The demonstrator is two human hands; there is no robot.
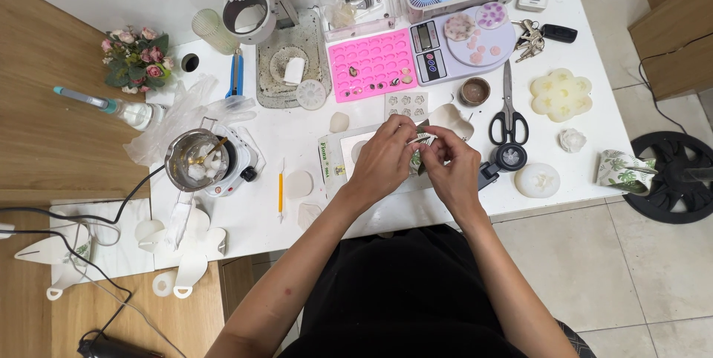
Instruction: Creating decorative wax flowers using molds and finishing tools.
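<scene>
left hand (386, 156), right hand (449, 165), pinching small leaf-print packet (418, 151)

The person is wearing a plain black garment (405, 295) covering the body and lap. Both forearms are showing bare, with no sleeves, rings or watch appearing on them.

A pink mould (371, 64) lies beyond the hands. Black scissors (508, 116) sit right of them. A green leaf-patterned box (622, 170) lies farther right.

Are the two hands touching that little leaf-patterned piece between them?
Touching: the head view shows left hand and right hand fingertips pinching the leaf-patterned piece.
</scene>
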